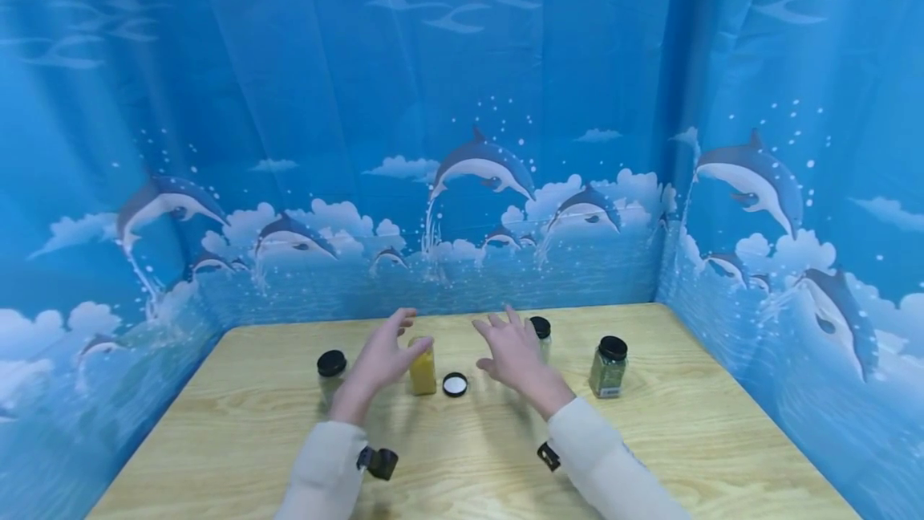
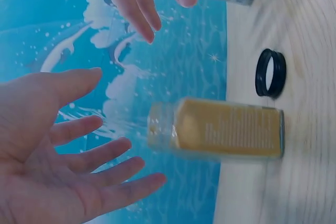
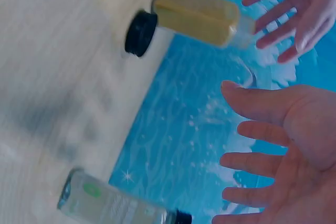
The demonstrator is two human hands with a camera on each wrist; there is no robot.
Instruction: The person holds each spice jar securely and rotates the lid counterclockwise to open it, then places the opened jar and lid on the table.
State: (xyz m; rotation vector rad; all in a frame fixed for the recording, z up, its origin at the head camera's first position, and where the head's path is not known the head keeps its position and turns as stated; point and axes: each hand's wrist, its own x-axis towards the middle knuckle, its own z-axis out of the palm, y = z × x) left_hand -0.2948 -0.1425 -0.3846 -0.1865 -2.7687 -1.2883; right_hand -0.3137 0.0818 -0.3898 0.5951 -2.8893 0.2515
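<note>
A glass jar of yellow contents [image 1: 423, 371] stands upright and uncapped on the table; its bare neck shows in the left wrist view [image 2: 231, 128]. Beside it lies a black lid [image 1: 455, 384], white inside facing up. The left hand [image 1: 378, 359] hovers near the yellow jar with fingers spread, touching nothing. To the right of the lid, the right hand [image 1: 516, 351] is held above the table, fingers apart and empty. A black-capped jar [image 1: 541, 329] stands partly hidden behind the right hand.
Another black-capped jar [image 1: 332, 371] stands at the left, partly covered by the left wrist. At the right is a jar with green contents [image 1: 609, 367]. The wooden table [image 1: 462, 456] meets a blue dolphin-printed curtain [image 1: 346, 143] at its back and sides.
</note>
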